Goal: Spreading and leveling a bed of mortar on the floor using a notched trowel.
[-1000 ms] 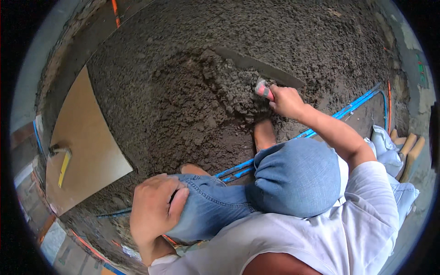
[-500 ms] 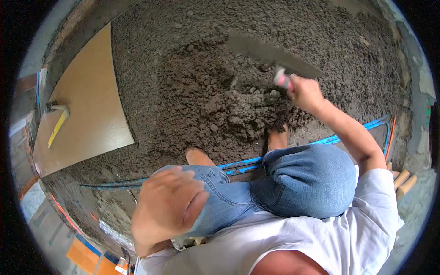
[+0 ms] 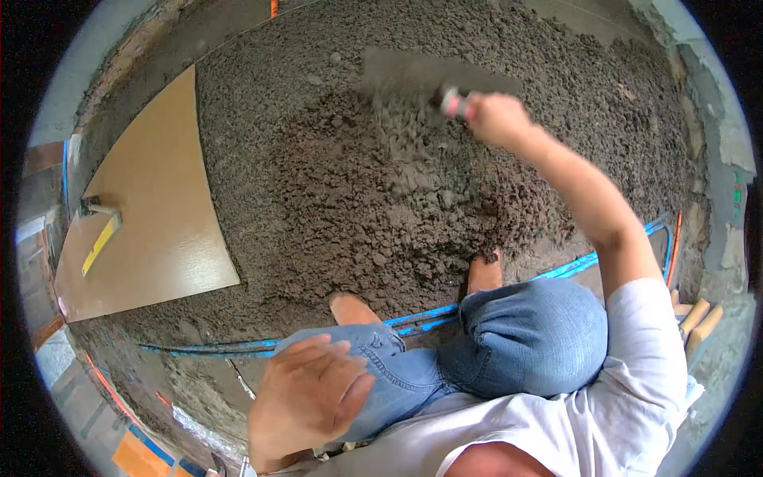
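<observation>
My right hand point(image 3: 499, 119) is closed round the pinkish-white handle of a trowel point(image 3: 429, 71). Its long, flat grey blade is blurred and lies over the far part of the crumbly, damp mortar point(image 3: 334, 207). A rougher, darker heap of that mortar spreads between the blade and my feet. Over my left knee hovers my left hand point(image 3: 310, 389), empty, its fingers stretched out and slightly smeared by motion; whether it touches the jeans I cannot tell.
A large beige tile point(image 3: 163, 215) lies on the left, bearing a yellow-handled tool point(image 3: 101, 242). Blue pipes point(image 3: 425, 318) cross by my bare feet point(image 3: 486, 272). Wooden handles point(image 3: 699, 318) stick out at the right wall. Orange pieces point(image 3: 143, 455) lie at lower left.
My right hand has swept the trowel leftward and farther away across the mortar. The whole view has tilted a little, so the tile and my feet sit lower.
</observation>
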### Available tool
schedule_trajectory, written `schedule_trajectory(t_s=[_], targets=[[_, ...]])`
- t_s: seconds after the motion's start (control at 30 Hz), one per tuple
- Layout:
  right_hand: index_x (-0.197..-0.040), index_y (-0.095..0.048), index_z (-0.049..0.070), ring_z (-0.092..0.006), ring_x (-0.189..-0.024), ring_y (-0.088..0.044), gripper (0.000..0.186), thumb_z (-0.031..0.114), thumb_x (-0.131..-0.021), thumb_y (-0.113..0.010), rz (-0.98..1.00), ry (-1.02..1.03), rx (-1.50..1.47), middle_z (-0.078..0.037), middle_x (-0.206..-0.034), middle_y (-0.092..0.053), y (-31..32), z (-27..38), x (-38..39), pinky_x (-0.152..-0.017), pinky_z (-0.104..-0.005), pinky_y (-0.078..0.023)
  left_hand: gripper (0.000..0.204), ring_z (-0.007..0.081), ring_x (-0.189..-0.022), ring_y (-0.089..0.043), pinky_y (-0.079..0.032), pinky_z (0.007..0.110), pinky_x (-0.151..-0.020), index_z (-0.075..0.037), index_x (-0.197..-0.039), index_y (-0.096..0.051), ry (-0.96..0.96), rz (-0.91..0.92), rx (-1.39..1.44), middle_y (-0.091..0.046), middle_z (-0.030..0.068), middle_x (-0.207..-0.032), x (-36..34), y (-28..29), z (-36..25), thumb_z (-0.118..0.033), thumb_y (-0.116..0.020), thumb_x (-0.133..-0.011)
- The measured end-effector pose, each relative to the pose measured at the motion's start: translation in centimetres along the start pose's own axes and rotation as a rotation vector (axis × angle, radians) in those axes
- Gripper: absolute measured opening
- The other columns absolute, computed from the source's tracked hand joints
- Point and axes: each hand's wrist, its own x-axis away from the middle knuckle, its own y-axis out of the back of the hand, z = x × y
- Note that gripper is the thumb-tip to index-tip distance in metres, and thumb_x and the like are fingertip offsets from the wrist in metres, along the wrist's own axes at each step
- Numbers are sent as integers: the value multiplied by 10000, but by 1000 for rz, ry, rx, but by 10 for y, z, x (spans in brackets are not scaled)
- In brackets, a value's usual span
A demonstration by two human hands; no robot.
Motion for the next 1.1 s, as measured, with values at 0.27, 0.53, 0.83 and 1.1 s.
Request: schedule_trajectory(t_s=[0.27,0.53,0.83,1.1], targets=[[-935,-582,104,-363,-847,-624,211,223,-761,-587,-227,-145,-83,-162,-852,-653,-8,-11,-64,-741,-471,-495,169,243,-810,-658,-517,395,-817,-59,-821,-634,90,45,33,-666,84,-808,13,14,-9,-182,-711,-733],[-796,-522,68,-287,-596,-619,116,142,-773,-608,-39,445,-137,-107,-645,-594,-60,99,54,-578,-425,-510,187,252,-789,-653,-500,381,-840,-66,-773,-606,129,-3,67,-657,130,-795,25,16,-4,-209,-712,-717],[-931,-539,72,-333,-693,-641,170,167,-793,-571,-142,629,-5,-141,-756,-646,-10,161,-35,-605,-453,-507,161,218,-879,-655,-495,392,-886,-93,-796,-637,75,-7,47,-680,30,-862,50,17,-5,-169,-733,-691],[-892,-534,73,-321,-639,-638,207,217,-767,-616,103,850,27,-122,-674,-624,-56,174,39,-580,-452,-505,158,200,-863,-652,-489,368,-884,-106,-770,-632,-1,-86,37,-678,22,-867,90,16,-1,-197,-724,-678]])
